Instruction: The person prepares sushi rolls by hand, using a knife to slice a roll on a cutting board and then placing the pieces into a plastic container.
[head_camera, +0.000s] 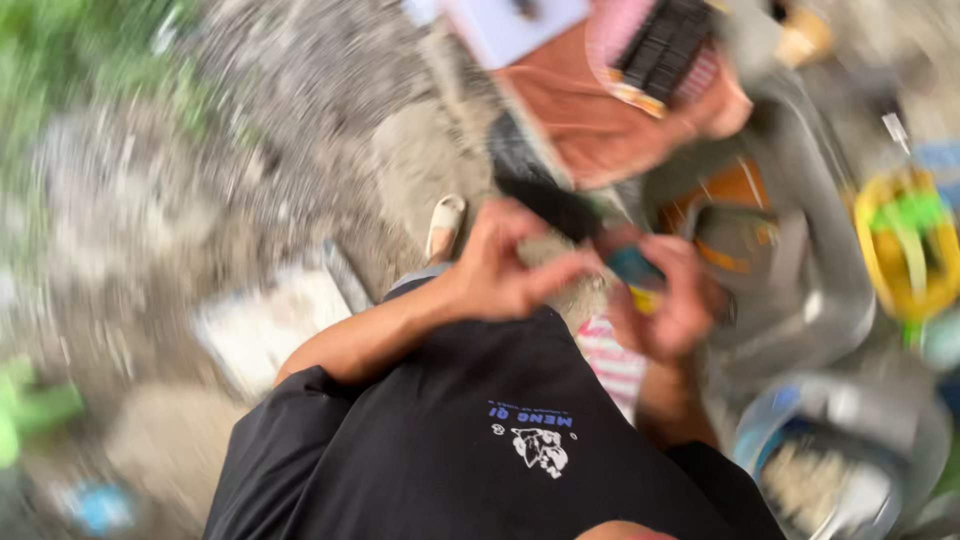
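Note:
The whole view is smeared by motion. My left hand (500, 265) and my right hand (675, 305) meet in front of my black shirt. Between them is a small blue object (634, 266) with a yellow part under it. My right hand's fingers curl around it. My left thumb and forefinger pinch its near end. A dark, black shape (555, 207) lies just beyond my left hand; whether it touches the hand cannot be told.
Gravel ground lies below, with a foot in a pale sandal (445, 225) and a white flat slab (265, 325). A grey metal basin (800, 300), a yellow ring-shaped thing (905, 250), a round container (840, 465) and an orange-pink bundle (610, 110) crowd the right and top.

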